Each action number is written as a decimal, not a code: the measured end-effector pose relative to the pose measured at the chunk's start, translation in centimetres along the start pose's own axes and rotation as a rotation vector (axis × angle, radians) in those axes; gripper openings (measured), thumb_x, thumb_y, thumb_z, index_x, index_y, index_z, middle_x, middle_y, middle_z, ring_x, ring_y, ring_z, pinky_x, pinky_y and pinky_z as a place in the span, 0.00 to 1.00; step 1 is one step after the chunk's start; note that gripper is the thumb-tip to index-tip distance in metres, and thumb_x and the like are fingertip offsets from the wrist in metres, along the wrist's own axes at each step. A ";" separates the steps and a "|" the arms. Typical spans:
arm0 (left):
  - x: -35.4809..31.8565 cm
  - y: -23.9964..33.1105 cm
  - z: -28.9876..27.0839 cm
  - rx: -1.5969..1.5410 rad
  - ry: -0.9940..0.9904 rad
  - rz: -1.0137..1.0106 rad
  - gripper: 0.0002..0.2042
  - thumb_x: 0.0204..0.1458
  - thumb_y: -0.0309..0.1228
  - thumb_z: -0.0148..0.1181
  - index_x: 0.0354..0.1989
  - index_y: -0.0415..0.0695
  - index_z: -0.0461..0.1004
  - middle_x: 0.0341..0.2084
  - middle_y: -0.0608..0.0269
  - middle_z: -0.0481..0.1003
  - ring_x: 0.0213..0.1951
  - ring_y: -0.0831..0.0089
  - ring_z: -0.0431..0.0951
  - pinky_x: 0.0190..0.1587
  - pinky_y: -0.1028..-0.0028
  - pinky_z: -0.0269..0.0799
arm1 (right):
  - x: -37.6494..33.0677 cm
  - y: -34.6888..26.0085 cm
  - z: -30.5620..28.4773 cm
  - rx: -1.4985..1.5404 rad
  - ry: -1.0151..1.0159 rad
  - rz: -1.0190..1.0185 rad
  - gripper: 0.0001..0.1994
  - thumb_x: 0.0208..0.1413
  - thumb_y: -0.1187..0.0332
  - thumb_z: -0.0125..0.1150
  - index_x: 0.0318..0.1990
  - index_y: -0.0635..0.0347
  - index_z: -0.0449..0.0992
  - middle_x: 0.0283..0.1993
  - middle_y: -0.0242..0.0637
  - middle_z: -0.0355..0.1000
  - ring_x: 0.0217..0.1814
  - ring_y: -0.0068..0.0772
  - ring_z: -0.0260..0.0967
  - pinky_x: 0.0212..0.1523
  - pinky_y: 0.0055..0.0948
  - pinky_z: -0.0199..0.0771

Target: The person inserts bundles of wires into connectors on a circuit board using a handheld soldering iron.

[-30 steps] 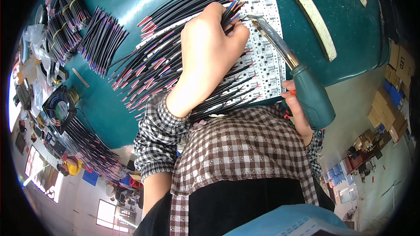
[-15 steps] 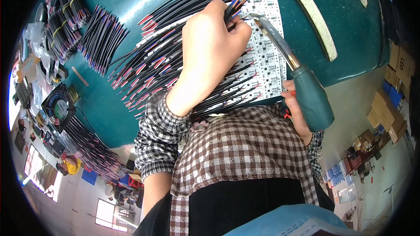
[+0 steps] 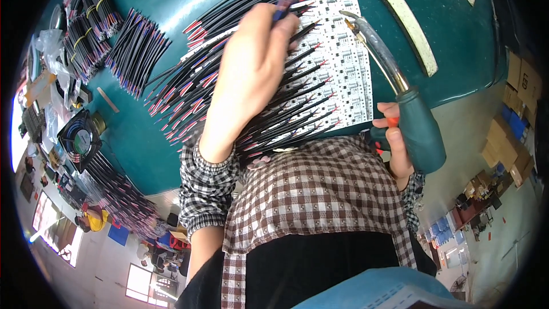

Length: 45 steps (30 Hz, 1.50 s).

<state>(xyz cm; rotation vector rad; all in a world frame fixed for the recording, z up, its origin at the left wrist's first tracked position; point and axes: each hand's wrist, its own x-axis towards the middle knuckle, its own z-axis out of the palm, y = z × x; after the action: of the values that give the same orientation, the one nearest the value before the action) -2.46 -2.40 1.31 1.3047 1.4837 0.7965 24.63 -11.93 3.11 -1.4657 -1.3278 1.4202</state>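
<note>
My left hand (image 3: pixel 251 66), slightly blurred, is closed around some short black wires (image 3: pixel 283 8) with blue-tinted ends, above the far left part of the white circuit boards (image 3: pixel 350 88). Black wires with red and white tips (image 3: pixel 300 88) lie in rows with their ends on the boards, running out beneath my left hand and wrist. My right hand (image 3: pixel 398 151) grips a soldering gun (image 3: pixel 422 129) by its dark green handle, fingers on the side of the red trigger. Its metal tip (image 3: pixel 349 17) hovers over the far right of the boards, apart from the wires in my left hand.
Loose black wires (image 3: pixel 137 51) and banded bundles (image 3: pixel 103 11) lie at the left on the green table (image 3: pixel 137 154). A small black fan (image 3: pixel 80 140) stands near the left edge. Beyond the boards, right, lies a curved pale strip (image 3: pixel 400 20). Cardboard boxes (image 3: pixel 497 146) stand off the table.
My left hand has drawn back to the left with its wires, away from the soldering tip. The soldering gun has shifted slightly right, uncovering more wire ends on the boards.
</note>
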 end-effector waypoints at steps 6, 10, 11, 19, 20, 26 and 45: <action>-3.6 5.8 -3.4 -0.061 0.458 0.149 0.12 0.62 0.25 0.53 0.51 0.35 0.76 0.38 0.57 0.81 0.29 0.84 0.75 0.31 0.86 0.68 | -0.2 -0.6 0.0 0.044 0.031 0.007 0.25 0.60 0.68 0.59 0.61 0.73 0.63 0.55 0.54 0.70 0.57 0.43 0.71 0.48 0.32 0.80; -1.6 4.0 -0.2 0.002 0.026 -0.148 0.10 0.50 0.30 0.66 0.37 0.36 0.78 0.18 0.62 0.75 0.20 0.77 0.71 0.26 0.75 0.67 | -1.1 1.1 0.1 0.187 0.103 -0.016 0.34 0.56 0.72 0.66 0.67 0.70 0.56 0.58 0.55 0.69 0.63 0.45 0.69 0.49 0.33 0.81; -1.2 1.9 1.0 0.078 0.059 -0.124 0.11 0.47 0.31 0.68 0.34 0.35 0.77 0.17 0.56 0.73 0.20 0.72 0.72 0.27 0.72 0.68 | -1.0 1.0 0.0 0.194 0.095 -0.019 0.34 0.56 0.72 0.66 0.67 0.70 0.56 0.58 0.55 0.69 0.63 0.45 0.69 0.49 0.33 0.81; -0.8 0.5 3.2 0.113 0.104 -0.105 0.09 0.47 0.29 0.63 0.30 0.34 0.76 0.18 0.52 0.74 0.19 0.65 0.71 0.28 0.67 0.69 | -1.9 1.2 -0.5 -0.006 0.062 0.002 0.36 0.51 0.79 0.67 0.66 0.73 0.56 0.60 0.58 0.68 0.59 0.47 0.72 0.46 0.34 0.83; -0.9 0.7 3.2 0.152 0.086 -0.109 0.10 0.47 0.29 0.63 0.30 0.34 0.76 0.18 0.52 0.74 0.19 0.64 0.71 0.28 0.67 0.69 | -1.9 1.4 -0.4 -0.004 0.062 0.004 0.36 0.51 0.79 0.67 0.66 0.73 0.56 0.60 0.58 0.68 0.59 0.47 0.72 0.46 0.34 0.83; -0.7 0.2 4.0 0.233 0.173 -0.043 0.09 0.46 0.30 0.62 0.27 0.35 0.75 0.21 0.48 0.76 0.25 0.52 0.78 0.32 0.62 0.73 | -2.3 1.7 -1.3 0.019 -0.006 -0.032 0.33 0.51 0.81 0.67 0.64 0.75 0.59 0.53 0.55 0.73 0.55 0.45 0.75 0.47 0.33 0.83; -0.6 0.5 3.9 0.253 0.173 -0.060 0.08 0.45 0.29 0.63 0.26 0.36 0.75 0.22 0.48 0.77 0.26 0.52 0.79 0.32 0.62 0.74 | -1.7 1.3 0.2 -0.065 0.025 0.030 0.33 0.47 0.79 0.73 0.62 0.74 0.65 0.53 0.50 0.74 0.49 0.36 0.78 0.44 0.27 0.82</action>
<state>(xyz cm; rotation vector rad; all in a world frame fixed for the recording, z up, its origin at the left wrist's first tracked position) 1.33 -3.34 0.68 1.3969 1.7999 0.7142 24.90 -13.87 2.25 -1.5467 -1.3534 1.3844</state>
